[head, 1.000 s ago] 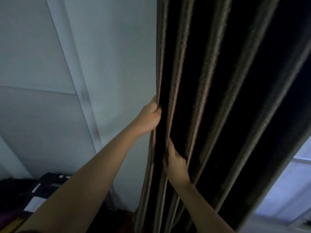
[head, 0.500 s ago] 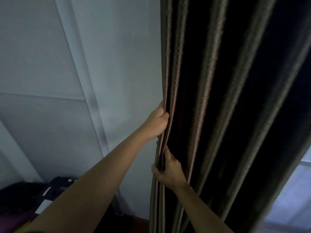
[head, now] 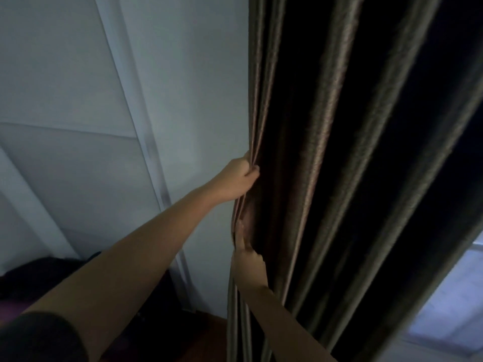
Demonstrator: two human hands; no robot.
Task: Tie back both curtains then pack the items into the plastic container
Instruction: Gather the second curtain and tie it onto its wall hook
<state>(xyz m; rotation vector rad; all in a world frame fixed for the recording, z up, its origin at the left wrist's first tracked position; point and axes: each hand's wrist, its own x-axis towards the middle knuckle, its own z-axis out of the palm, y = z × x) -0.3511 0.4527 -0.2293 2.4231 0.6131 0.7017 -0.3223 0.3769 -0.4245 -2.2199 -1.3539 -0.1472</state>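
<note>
1. Step in hand: the first part of the task, tying back a curtain, is judged to be under way. The dark brown pleated fabric curtain [head: 326, 152] hangs full length at the right of the view, beside the pale grey panelled wall [head: 183, 87].
2. Left hand [head: 235, 180]: its fingers are curled round the leading edge of the curtain, and the outer folds are clamped at the upper grip point.
3. Right hand [head: 248, 267]: the same edge is pinched lower down between thumb and fingers, with one finger laid upward along the fold.
4. Next move: the pleats are to be gathered sideways into one bundle and held with one hand, so that a tie can be passed round it (no tie-back, hook or plastic container is visible).
5. Material: the cloth is judged heavy, with a faint sheen on the pleat ridges and deep dark hollows between them. The folds run long, straight and narrow.
6. Surroundings: a pale window [head: 449, 296] is exposed at the lower right.
</note>
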